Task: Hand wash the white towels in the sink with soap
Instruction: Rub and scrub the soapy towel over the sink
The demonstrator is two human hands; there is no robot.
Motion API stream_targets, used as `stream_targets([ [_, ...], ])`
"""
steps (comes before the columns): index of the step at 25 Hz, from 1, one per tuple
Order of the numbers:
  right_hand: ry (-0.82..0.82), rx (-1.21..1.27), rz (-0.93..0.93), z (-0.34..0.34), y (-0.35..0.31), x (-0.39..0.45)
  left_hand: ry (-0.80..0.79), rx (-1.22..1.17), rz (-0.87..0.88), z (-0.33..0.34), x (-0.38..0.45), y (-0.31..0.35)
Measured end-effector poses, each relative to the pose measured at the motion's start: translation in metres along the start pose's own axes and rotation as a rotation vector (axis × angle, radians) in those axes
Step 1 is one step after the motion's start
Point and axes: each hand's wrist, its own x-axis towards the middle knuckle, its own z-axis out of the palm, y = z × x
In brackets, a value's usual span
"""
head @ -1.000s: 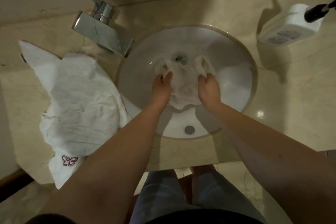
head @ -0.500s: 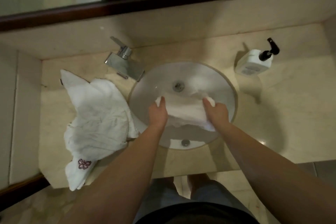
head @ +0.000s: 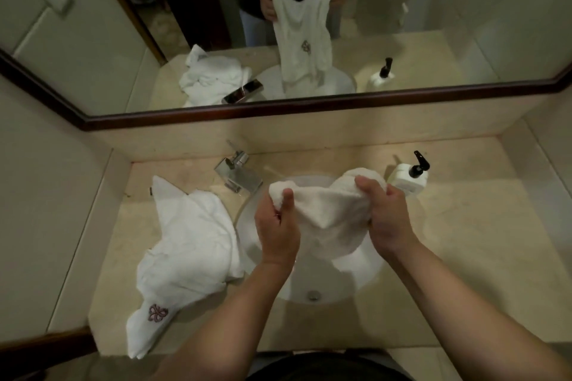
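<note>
– What are your hands doing?
– Your left hand (head: pixel 276 227) and right hand (head: pixel 388 216) each clench a corner of the white towel (head: pixel 328 210), hanging above the sink (head: pixel 356 281).
– And the other towel?
– The second towel (head: pixel 188 250) lies on the desk's left side; the soap bottle (head: pixel 408 178) stands near its back edge.

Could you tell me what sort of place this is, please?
Most likely a bathroom, perhaps a hotel's: a round sink set in a marble counter, a chrome faucet, a wall mirror and a soap dispenser.

Held terry towel (head: pixel 328 207) white. Second crumpled towel (head: pixel 192 244) white, dark maroon knot emblem (head: pixel 157 313). Marble counter (head: pixel 464 257) beige. Soap bottle (head: pixel 405 179) white, pump black. Mirror frame (head: pixel 278 110) dark brown.
</note>
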Motion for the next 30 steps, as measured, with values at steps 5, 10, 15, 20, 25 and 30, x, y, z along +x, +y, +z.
stream_targets([
  [5, -0.106, 0.125, 0.0, 0.028, -0.04, -0.018, 0.06, -0.203, -0.189, 0.029, 0.004, 0.061],
  [10, 0.17, 0.152, -0.024, 0.054, -0.046, -0.017, -0.046, -0.284, -0.194, 0.046, 0.001, 0.085],
  [15, 0.057, 0.035, -0.139, 0.055, -0.028, -0.039, -0.006, -0.208, -0.282, 0.043, 0.013, 0.093],
  [20, 0.106, -0.068, -0.281, 0.06, -0.038, -0.033, -0.154, -0.256, -0.347, 0.041, 0.005, 0.095],
  [25, 0.101, -0.003, -0.134, 0.065, -0.026, -0.026, -0.04, -0.18, -0.288, 0.043, 0.013, 0.098],
  [30, 0.062, -0.054, -0.099, 0.061, -0.015, -0.026, -0.017, -0.182, -0.381, 0.046, 0.006, 0.087],
])
